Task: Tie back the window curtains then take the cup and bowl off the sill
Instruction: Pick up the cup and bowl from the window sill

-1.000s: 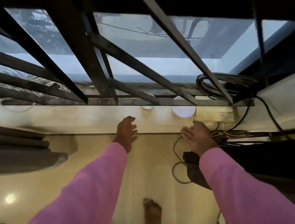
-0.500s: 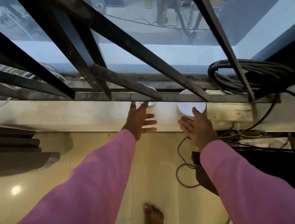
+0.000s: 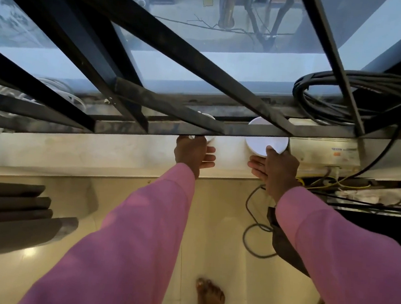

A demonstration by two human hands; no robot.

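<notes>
A white bowl (image 3: 263, 140) sits on the pale window sill (image 3: 97, 150), half under a black window bar. My right hand (image 3: 278, 170) has its thumb over the bowl's near rim and its fingers against the side below. A small white cup (image 3: 209, 138) stands to the left of the bowl, mostly hidden by the bar. My left hand (image 3: 192, 153) reaches its thumb side up to the cup, with the other fingers spread below it. The bar hides how it holds the cup. Dark curtain folds (image 3: 10, 212) hang at the lower left.
Black metal window bars (image 3: 173, 115) slant low over the sill just above both hands. A white box (image 3: 323, 153) sits right of the bowl under a coil of black cable (image 3: 359, 98). Loose wires (image 3: 255, 229) hang below. My bare foot (image 3: 211, 298) is on the tiled floor.
Both hands have moved forward from the sill's edge to the cup and the bowl. The right thumb now lies on the bowl's rim. The camera has moved closer.
</notes>
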